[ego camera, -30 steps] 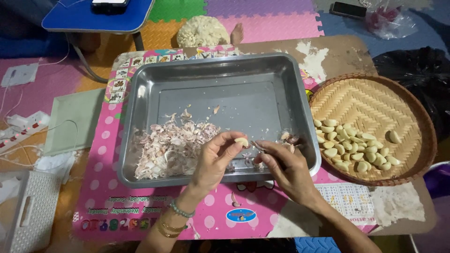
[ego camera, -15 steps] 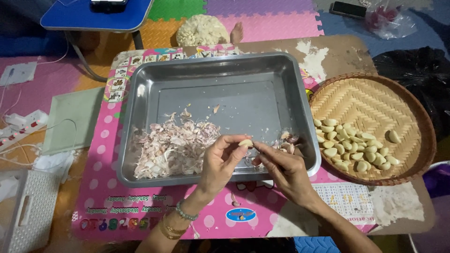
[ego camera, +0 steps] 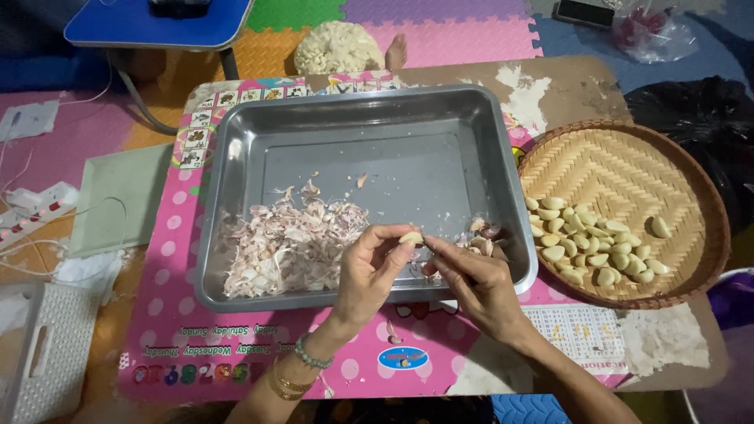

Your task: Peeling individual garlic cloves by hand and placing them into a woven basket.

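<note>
My left hand (ego camera: 369, 271) pinches a pale garlic clove (ego camera: 411, 237) over the front edge of a metal tray (ego camera: 369, 126). My right hand (ego camera: 475, 286) touches the same clove from the right with its fingertips; a thin blade seems to sit in it, but I cannot tell for sure. A heap of pinkish garlic skins (ego camera: 290, 239) lies in the tray's front left. A few unpeeled cloves (ego camera: 485, 234) rest in the tray's front right corner. Peeled cloves (ego camera: 585, 247) lie in a round woven basket (ego camera: 628, 169) to the right.
The tray sits on a low pink table (ego camera: 169, 259). A pale green board (ego camera: 118, 196) and a white power strip (ego camera: 35, 208) lie to the left, a white plastic basket (ego camera: 39, 353) at the lower left. A black bag (ego camera: 695, 110) sits behind the woven basket.
Both hands have lifted slightly and drawn together around the clove; the left hand's fingers now pinch it higher above the tray's front edge.
</note>
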